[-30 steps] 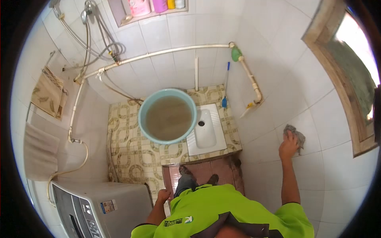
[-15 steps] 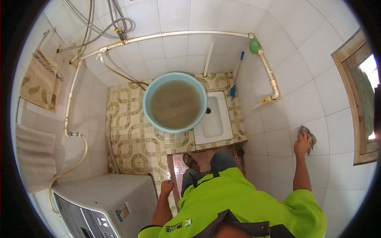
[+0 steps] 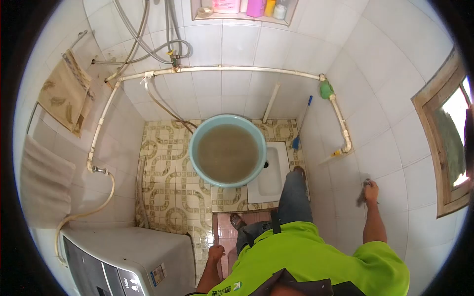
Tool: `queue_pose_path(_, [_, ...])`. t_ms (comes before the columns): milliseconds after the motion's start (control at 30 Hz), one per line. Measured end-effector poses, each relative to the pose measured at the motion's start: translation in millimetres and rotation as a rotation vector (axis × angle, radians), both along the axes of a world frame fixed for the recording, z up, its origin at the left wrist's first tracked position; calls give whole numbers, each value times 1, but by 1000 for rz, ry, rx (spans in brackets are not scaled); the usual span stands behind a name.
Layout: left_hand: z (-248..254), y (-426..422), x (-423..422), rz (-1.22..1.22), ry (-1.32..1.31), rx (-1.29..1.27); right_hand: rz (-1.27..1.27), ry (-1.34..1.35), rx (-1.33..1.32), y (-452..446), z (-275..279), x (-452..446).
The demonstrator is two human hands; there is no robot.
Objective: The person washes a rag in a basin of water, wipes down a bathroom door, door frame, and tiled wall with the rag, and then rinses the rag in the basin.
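Note:
My right hand [image 3: 371, 191] is closed around a crumpled grey cloth [image 3: 362, 199], beside the white tiled wall on the right. Only parts of the cloth show past my fingers. My left hand [image 3: 216, 252] hangs low near my body with its fingers curled in, and nothing shows in it. In front of me a large light-blue basin [image 3: 262, 172] of murky brown water stands on the patterned tile floor, overlapping the edge of a white squat toilet [image 3: 268, 190].
A grey washing machine [image 3: 133, 246] stands at the lower left. White pipes [image 3: 237, 68] run along the walls. Towels [image 3: 64, 96] hang at the left. A wooden-framed window [image 3: 433, 106] is on the right. A blue brush [image 3: 296, 143] leans near the toilet. Bottles [image 3: 255, 7] fill a wall niche.
My right leg has stepped forward beside the squat toilet. My right hand has moved slightly left and down in view with the cloth. The view has tilted up, showing the niche.

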State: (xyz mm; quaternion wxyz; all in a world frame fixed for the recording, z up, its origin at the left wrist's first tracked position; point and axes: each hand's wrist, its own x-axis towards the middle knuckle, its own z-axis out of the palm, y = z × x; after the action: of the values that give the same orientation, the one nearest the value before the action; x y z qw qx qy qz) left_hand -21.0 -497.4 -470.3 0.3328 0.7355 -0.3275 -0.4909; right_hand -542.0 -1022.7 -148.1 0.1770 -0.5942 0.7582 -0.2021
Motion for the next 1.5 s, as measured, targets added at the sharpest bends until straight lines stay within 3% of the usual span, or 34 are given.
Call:
queue_pose_path(33, [-1,-14,1,13,1,-6,13,1,-6,-7,-7,18])
queue_pose_path(100, [0,-50,5,358,255,246,93,-387,7,-27,-38,57])
queue_pose_path(167, [-1,-93,12,441,271,176,259,-318,-19,-66,-81,101])
queue_pose_path(233, [-20,-125,21,456,192,70,331,-468,197,-60,-55,199])
queue_pose_path(267, [-32,-143,25,410,101,26,569,-277,181,-85,-84,215])
queue_pose_path(300, [-18,-161,24,420,107,29,577,-330,230,-82,-65,255])
queue_pose_path(333, [18,-189,25,536,290,4,588,-384,278,-68,-44,312])
queue_pose_path(367, [57,-215,26,652,471,-25,610,-419,309,-67,-52,339])
queue_pose_path(467, [115,-278,30,683,685,-110,690,-529,442,-92,-98,410])
queue_pose_path(533, [156,-326,30,830,770,-140,842,-887,716,-85,-118,447])
queue_pose_path(667, [186,-398,47,1056,1087,-312,1160,-688,766,-73,-144,499])
queue_pose_path(733, [135,-419,65,1094,927,-389,1353,-644,401,-76,-196,515])
queue_pose_path(767, [111,-425,72,1090,778,-472,1356,-643,439,-79,-205,519])
queue_pose_path(833, [89,-438,98,1194,600,-501,1039,-577,258,-104,-206,536])
queue_pose_path(933, [103,-444,140,1184,622,-421,898,-533,281,-135,-215,552])
queue_pose_path(1000, [94,-448,157,1275,574,-470,743,-667,444,-152,-237,561])
queue_pose_path(1133, [57,-444,170,1361,571,-411,749,-651,406,-170,-275,583])
queue_pose_path(1267, [19,-451,162,1343,798,-257,823,-700,411,-169,-302,599])
queue_pose_path(1333, [0,-470,149,1359,984,-118,780,-800,606,-159,-271,605])
queue_pose_path(1433, [-27,-506,146,1359,1197,-36,814,-877,741,-162,-295,592])
queue_pose_path(1467, [-52,-511,146,1364,1203,-29,810,-870,748,-166,-309,585])
queue_pose_path(1500, [-89,-518,144,1344,1124,-274,784,-790,765,-173,-329,576])
